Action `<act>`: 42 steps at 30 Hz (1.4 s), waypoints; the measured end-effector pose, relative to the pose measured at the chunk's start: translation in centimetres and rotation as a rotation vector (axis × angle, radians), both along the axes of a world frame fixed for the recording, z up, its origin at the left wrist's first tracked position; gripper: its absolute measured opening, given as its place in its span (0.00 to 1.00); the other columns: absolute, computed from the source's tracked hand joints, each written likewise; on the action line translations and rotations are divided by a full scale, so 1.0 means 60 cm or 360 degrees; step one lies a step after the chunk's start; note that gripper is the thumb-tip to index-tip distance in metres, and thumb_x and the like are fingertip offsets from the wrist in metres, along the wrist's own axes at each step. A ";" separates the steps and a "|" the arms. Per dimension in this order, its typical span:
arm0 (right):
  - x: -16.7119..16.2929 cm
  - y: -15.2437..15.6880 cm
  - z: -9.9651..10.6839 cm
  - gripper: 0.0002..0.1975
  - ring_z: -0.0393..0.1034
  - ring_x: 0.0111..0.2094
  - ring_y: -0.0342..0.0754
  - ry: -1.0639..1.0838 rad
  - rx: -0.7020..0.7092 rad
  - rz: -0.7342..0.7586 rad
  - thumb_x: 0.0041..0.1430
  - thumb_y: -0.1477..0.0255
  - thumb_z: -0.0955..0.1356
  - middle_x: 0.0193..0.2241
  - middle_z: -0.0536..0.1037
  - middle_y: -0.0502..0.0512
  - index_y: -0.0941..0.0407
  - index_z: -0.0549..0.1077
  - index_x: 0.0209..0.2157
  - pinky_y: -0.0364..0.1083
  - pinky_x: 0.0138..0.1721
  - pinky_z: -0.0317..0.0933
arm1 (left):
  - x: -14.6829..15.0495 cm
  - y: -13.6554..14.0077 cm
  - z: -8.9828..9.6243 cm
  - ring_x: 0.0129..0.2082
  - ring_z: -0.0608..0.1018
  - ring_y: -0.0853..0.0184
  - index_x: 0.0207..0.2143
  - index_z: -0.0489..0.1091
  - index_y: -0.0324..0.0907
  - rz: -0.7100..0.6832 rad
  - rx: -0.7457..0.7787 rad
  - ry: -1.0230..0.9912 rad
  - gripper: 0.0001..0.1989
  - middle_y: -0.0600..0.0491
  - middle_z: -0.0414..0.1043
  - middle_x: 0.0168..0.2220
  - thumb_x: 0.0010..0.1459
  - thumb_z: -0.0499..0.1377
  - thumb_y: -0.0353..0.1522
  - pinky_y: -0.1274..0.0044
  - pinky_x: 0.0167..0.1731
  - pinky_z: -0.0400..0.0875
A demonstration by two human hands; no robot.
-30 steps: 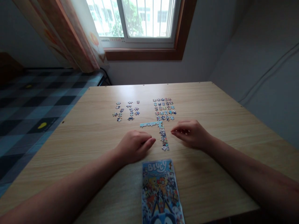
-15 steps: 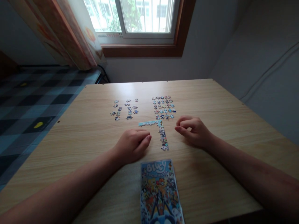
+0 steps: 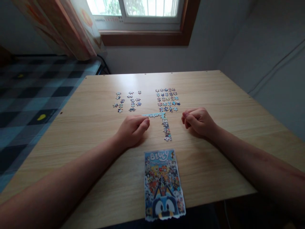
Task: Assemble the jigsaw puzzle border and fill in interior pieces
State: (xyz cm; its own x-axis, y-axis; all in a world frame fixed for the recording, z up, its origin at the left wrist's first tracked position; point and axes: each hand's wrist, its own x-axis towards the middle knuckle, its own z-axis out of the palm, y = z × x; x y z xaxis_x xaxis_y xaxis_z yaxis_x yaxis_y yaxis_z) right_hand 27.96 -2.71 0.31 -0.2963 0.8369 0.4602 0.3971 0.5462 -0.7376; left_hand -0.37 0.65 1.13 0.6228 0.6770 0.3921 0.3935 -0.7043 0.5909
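An L-shaped strip of joined jigsaw pieces (image 3: 167,127) lies on the table, one arm running left along the top and one coming down toward me. My left hand (image 3: 133,129) rests curled at the strip's left end and covers part of it, thumb against the index finger. On the right, apart from the strip, my right hand (image 3: 197,121) is closed in a loose fist on the wood. I see no piece in either hand. Below the strip lies a Bluey picture sheet (image 3: 164,184) with a ragged bottom edge.
Loose jigsaw pieces (image 3: 166,99) form rows behind the strip. More scattered pieces (image 3: 132,100) lie to their left. The wooden table (image 3: 95,95) has a checked bed (image 3: 35,95) on its left, and a window (image 3: 150,11) beyond its far edge.
The view has tipped down, showing the sheet's whole lower edge. My right hand's fingers have curled in tighter, and it sits slightly farther from the strip. My left hand now overlaps the strip's left end.
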 end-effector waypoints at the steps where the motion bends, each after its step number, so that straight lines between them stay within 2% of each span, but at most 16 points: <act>1: 0.001 0.000 0.000 0.28 0.67 0.20 0.42 0.0003 0.0000 0.0003 0.70 0.68 0.62 0.17 0.72 0.51 0.56 0.69 0.13 0.44 0.26 0.59 | 0.000 0.001 0.000 0.20 0.63 0.71 0.20 0.59 0.42 0.0016 0.0008 -0.0024 0.20 0.59 0.57 0.17 0.66 0.47 0.34 0.77 0.24 0.57; 5: 0.003 0.000 0.000 0.28 0.65 0.19 0.41 -0.0004 -0.0015 0.0015 0.69 0.70 0.62 0.16 0.71 0.51 0.56 0.68 0.13 0.44 0.25 0.57 | -0.001 0.004 -0.002 0.20 0.63 0.72 0.20 0.61 0.42 0.0027 0.0031 -0.0080 0.19 0.58 0.58 0.18 0.66 0.48 0.33 0.77 0.24 0.57; 25: 0.003 -0.001 0.003 0.25 0.63 0.18 0.41 -0.0031 -0.0077 0.0011 0.64 0.73 0.62 0.15 0.69 0.50 0.56 0.67 0.12 0.44 0.23 0.55 | -0.001 0.004 -0.004 0.19 0.62 0.72 0.20 0.59 0.42 0.0003 0.0027 0.0002 0.20 0.59 0.57 0.17 0.66 0.48 0.34 0.76 0.23 0.55; 42: -0.006 -0.002 -0.002 0.27 0.61 0.18 0.40 -0.0058 -0.0004 -0.0041 0.68 0.72 0.62 0.14 0.68 0.49 0.56 0.67 0.13 0.44 0.25 0.53 | -0.003 0.000 0.000 0.20 0.63 0.71 0.20 0.57 0.43 -0.0002 0.0027 0.0032 0.20 0.58 0.57 0.17 0.67 0.47 0.34 0.76 0.24 0.56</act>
State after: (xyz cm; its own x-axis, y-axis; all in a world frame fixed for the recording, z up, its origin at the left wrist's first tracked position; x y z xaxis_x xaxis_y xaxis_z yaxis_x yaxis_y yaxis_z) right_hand 27.59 -2.82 0.21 -0.2912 0.8457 0.4472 0.4376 0.5335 -0.7238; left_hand -0.54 0.67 1.14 0.6316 0.6695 0.3910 0.4041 -0.7147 0.5709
